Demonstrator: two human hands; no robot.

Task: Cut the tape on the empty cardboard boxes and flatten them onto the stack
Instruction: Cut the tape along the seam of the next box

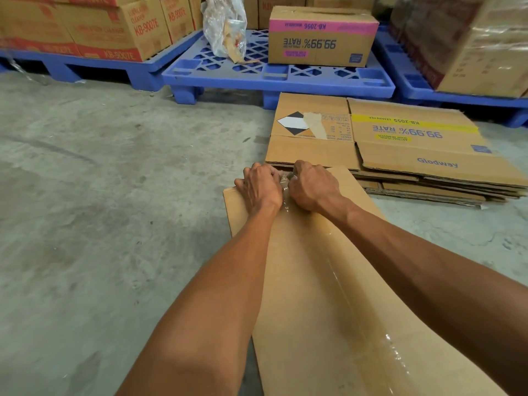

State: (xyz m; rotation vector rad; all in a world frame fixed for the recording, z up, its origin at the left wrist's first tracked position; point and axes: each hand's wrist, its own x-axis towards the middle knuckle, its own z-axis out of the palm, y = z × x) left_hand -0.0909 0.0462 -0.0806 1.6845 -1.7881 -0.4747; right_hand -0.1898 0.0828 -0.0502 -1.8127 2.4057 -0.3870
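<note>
While box (328, 281) lies under both forearms, left hand (261, 187), right hand (313, 185) pinching tape (285, 192).

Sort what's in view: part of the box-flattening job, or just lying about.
Job: taped box under both hands, left hand, right hand, clear tape, flattened stack, pink-band box.
Lying about: plastic bag, blue pallet, full cartons.

Light: bright, even, soft shadows | glare: sheen on tape (337, 284) | edges: wide-angle bending, boxes top right blurred
</note>
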